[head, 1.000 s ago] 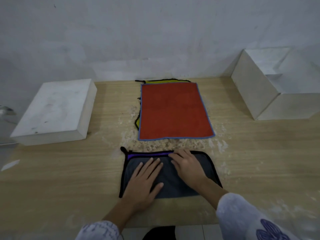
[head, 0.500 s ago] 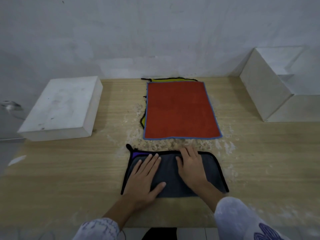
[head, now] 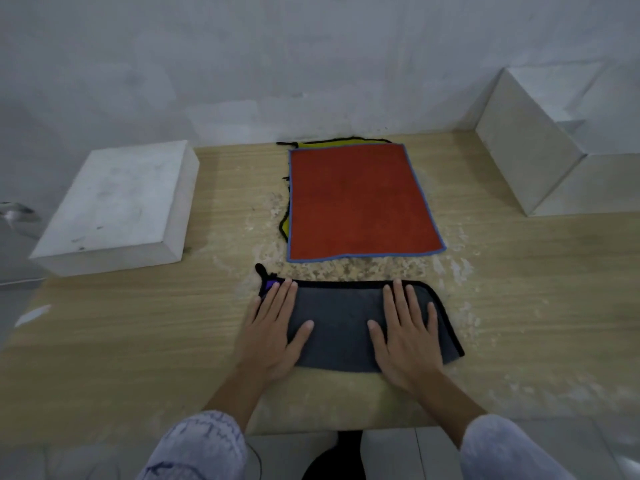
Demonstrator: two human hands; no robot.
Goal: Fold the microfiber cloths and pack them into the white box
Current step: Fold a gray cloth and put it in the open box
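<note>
A folded grey cloth (head: pixel 341 323) with black trim lies on the wooden table (head: pixel 138 323) near the front edge. My left hand (head: pixel 273 334) presses flat on its left end, fingers straight, with a bit of purple showing by the fingertips. My right hand (head: pixel 405 337) presses flat on its right part. Behind it a red cloth (head: pixel 360 202) with blue trim lies spread out on top of a yellow cloth (head: pixel 341 144) with black trim. An open white box (head: pixel 533 147) stands at the back right; its inside is mostly hidden.
A flat white box lid (head: pixel 114 206) lies at the left of the table. The table surface is worn and speckled between the cloths. A grey wall runs right behind the table. The floor shows below the front edge.
Both hands have slid apart over the grey cloth, the left toward its left end and the right toward its right end. The purple strip along the far edge is now mostly covered.
</note>
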